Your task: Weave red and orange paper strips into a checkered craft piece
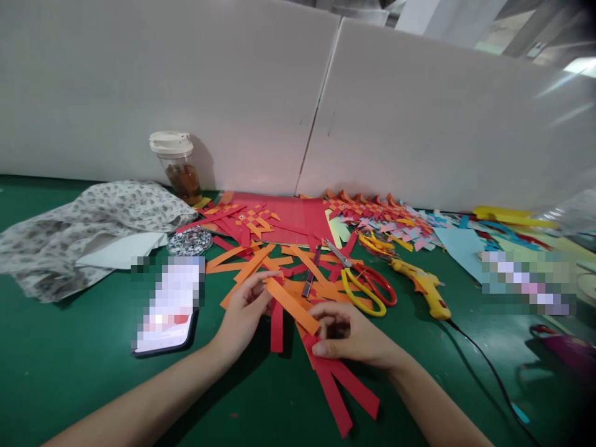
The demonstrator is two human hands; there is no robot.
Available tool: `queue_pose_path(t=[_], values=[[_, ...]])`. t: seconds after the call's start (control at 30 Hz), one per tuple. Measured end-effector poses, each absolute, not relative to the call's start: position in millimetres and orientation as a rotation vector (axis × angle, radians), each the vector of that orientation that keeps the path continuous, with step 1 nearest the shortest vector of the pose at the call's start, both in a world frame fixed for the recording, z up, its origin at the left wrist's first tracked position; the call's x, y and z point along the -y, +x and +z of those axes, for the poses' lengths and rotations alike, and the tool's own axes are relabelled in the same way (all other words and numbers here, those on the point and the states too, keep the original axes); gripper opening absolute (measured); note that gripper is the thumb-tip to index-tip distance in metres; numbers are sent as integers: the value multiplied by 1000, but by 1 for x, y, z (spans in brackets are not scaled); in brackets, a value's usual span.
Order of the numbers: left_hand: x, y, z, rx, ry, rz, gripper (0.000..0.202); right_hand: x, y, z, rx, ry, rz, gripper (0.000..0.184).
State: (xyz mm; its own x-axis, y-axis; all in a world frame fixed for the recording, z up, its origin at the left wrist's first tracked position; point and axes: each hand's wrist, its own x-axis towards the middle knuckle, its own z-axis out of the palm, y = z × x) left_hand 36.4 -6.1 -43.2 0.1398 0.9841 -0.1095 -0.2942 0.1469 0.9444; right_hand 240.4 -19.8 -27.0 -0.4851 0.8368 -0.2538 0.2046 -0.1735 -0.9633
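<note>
Orange and red paper strips (292, 305), partly crossed over each other, are held between my two hands above the green table. My left hand (249, 307) pinches them at their upper left end, where one red strip hangs down. At the lower right, my right hand (347, 332) has thumb and fingers closed on the strips, and two red tails (336, 397) spread out below it. Just beyond lie loose orange strips (242, 264) and a thin dark purple tool (311, 273). Scissors (367, 282) with yellow and red handles rest right of the strips.
A yellow glue gun (421, 288) with a black cord lies at the right. A phone (170, 304) is on the left, near a patterned cloth (97, 230) and a lidded cup (179, 171). Woven paper fish (256, 220) and red sheets (288, 214) lie by the white partition (186, 74).
</note>
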Motion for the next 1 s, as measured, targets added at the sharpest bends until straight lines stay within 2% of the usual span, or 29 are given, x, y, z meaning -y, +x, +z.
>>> queue_pose_path(t=[0.33,0.7,1.0], values=[[6,37,-44,-969,896,1174,23,15,240,-29,1476,-1176,1605,27],[5,36,-43,-954,877,1195,22,17,242,-25,1353,-992,1641,36],[5,36,-43,-941,864,1187,21,18,239,-25,1268,-994,1668,30]])
